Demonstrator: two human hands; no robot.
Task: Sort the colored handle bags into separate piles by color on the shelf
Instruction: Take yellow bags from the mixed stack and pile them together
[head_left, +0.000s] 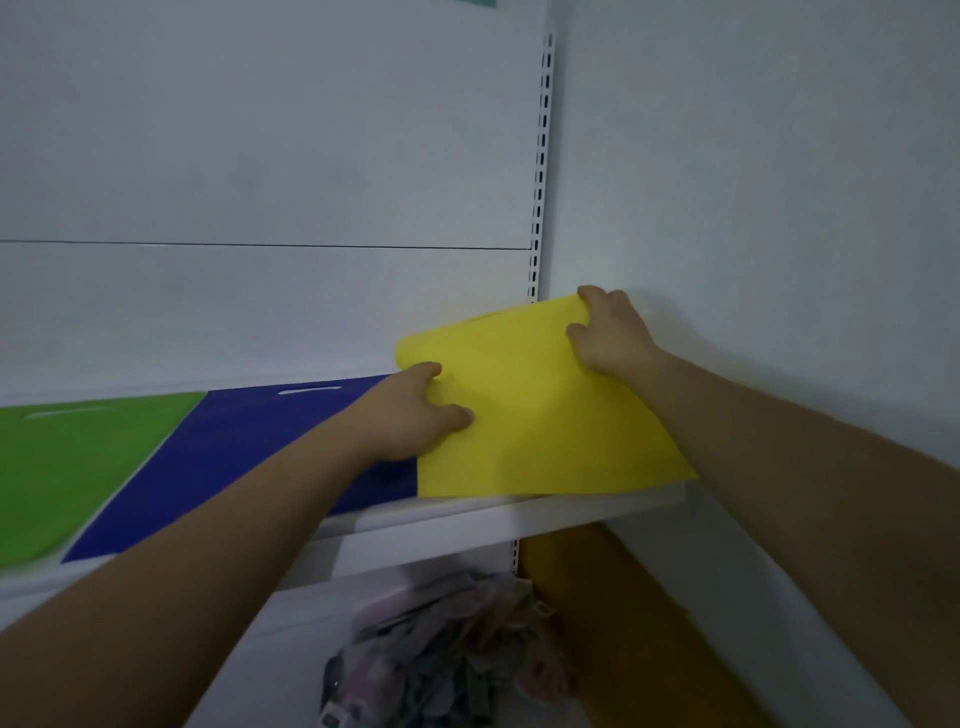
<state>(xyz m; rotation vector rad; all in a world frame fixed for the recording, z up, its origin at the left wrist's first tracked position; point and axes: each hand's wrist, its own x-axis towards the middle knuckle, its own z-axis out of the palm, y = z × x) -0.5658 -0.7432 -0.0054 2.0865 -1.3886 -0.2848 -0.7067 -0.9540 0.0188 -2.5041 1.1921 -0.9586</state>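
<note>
A yellow handle bag lies tilted at the right end of the white shelf, its far edge raised toward the corner. My left hand grips its left edge, thumb on top. My right hand pinches its far right corner. A dark blue handle bag lies flat to the left, partly under my left forearm and the yellow bag. A green handle bag lies flat at the far left, its edge over the blue one.
A white wall closes the shelf on the right, beside a slotted upright. The shelf's back panel is white. Below the shelf sits a heap of grey and pink fabric pieces and a brown floor strip.
</note>
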